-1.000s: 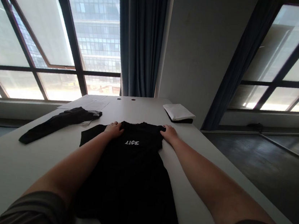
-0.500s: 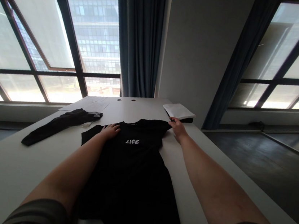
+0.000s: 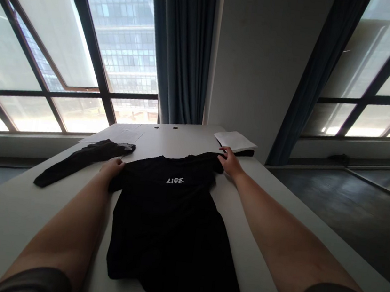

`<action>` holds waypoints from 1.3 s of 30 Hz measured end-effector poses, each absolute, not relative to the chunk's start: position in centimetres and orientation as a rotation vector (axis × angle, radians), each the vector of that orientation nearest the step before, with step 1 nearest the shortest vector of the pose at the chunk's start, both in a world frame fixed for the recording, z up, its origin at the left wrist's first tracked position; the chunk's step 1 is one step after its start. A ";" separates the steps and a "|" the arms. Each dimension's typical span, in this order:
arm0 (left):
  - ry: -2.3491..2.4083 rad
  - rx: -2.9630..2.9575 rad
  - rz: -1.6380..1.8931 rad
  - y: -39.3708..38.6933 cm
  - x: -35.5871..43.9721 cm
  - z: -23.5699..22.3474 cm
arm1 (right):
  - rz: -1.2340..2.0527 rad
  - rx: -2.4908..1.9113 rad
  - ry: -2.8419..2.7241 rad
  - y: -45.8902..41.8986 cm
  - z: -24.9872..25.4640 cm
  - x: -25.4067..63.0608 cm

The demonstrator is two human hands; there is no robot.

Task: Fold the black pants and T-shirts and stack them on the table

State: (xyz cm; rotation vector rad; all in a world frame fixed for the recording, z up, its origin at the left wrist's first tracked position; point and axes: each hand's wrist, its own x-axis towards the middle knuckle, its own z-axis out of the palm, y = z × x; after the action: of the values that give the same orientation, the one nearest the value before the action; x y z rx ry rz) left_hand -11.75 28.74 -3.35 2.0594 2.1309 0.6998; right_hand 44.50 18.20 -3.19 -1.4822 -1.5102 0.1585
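A black T-shirt with white lettering on its chest lies spread over the white table, collar away from me and hem hanging at the near edge. My left hand grips the shirt's left sleeve near the shoulder, fingers closed. At the opposite sleeve, my right hand pinches the cloth between thumb and fingers. Both sleeves are stretched outward, and the neckline looks a little wrinkled.
Another dark garment lies folded long on the table's left side. Behind my right hand is a white paper stack on something black. Thin paper sheets rest at the far left, near two cable holes. Curtains and windows stand beyond.
My left hand has moved left from the shirt's shoulder, where it lay flat, and has closed on the sleeve. My right hand stays at the other sleeve.
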 end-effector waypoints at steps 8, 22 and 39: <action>2.225 1.975 0.881 27.9 -11.6 -2.6 | -0.006 -1.775 -1.367 18.6 -1.2 47.1; 2.166 2.428 0.779 24.1 -6.3 -0.5 | 0.051 -2.037 -1.519 17.6 -4.3 50.1; 1.782 2.554 0.132 25.0 -1.5 -4.0 | 0.855 -1.569 -1.362 16.4 -2.7 49.2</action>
State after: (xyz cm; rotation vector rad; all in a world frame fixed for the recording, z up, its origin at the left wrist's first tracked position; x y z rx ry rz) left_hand -1.52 25.04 -4.02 2.5536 1.7825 0.1321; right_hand 49.22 16.43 -2.72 -1.5688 -1.3618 0.8551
